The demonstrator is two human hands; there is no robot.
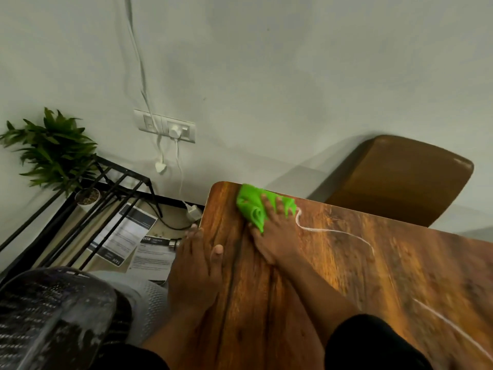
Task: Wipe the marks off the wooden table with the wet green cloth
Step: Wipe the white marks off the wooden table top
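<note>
The wooden table (333,276) fills the lower right of the head view. A bright green cloth (252,205) lies bunched near the table's far left corner. My right hand (277,233) presses flat on the cloth, fingers spread over it. A white chalk-like line (336,232) curves from the cloth's right edge across the table. A second white line (450,327) runs toward the lower right. My left hand (196,265) rests on the table's left edge, thumb on top and fingers over the side.
A brown chair back (400,180) stands behind the table against the wall. Left of the table are a black metal rack (106,188), a small potted plant (56,153), papers on the floor (128,233) and a dark mesh chair (53,316). A wall socket (165,126) has cables hanging.
</note>
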